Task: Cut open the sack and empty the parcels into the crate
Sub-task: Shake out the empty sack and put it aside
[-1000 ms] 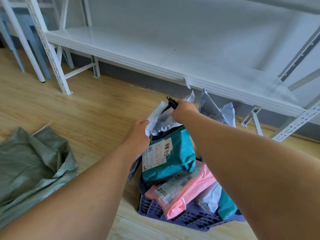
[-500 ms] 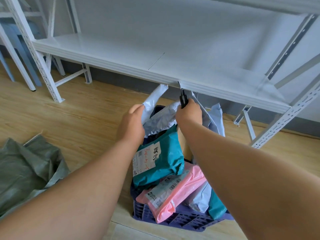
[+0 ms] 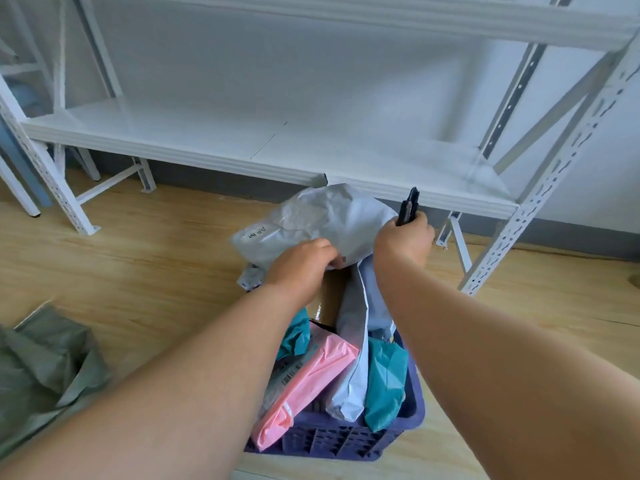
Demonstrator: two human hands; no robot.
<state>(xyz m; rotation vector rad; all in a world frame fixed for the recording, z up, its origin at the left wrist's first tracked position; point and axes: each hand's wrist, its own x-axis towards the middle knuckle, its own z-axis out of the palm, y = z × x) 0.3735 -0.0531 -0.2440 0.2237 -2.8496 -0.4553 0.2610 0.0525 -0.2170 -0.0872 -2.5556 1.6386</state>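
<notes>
**Parcels heaped in crate, grey sack lifted at the far end**

Parcels filled the crate, which sat on the floor at 6 o'clock in the view. A pink parcel leaned at its near left, a teal parcel at its near right, and a pale mailer stood between them. At 12 o'clock from the crate, a crumpled grey sack hung over the far end, touching the pile.

The left hand gripped the sack's lower edge, fingers curled into the film. The right hand was closed round a black cutter, whose tip pointed up at 12 o'clock, and the same hand seemed to pinch the sack's right edge, though the contact was partly hidden. A green bag lay slack on the floor at 8 o'clock. A white rack stood behind.

The sack looked like thin, slick plastic film: light, limp, likely to slide through a loose grip and to tear on from any cut. It would probably handle best taken by bunched handfuls at the closed bottom corners, so the contents drop from the open end. The parcels looked soft and light, most of them bagged, and should bear tumbling. The pile already stood above the rim, so more parcels might slide off onto the floor. The cutter was best kept pointed away from the film and the other hand.
</notes>
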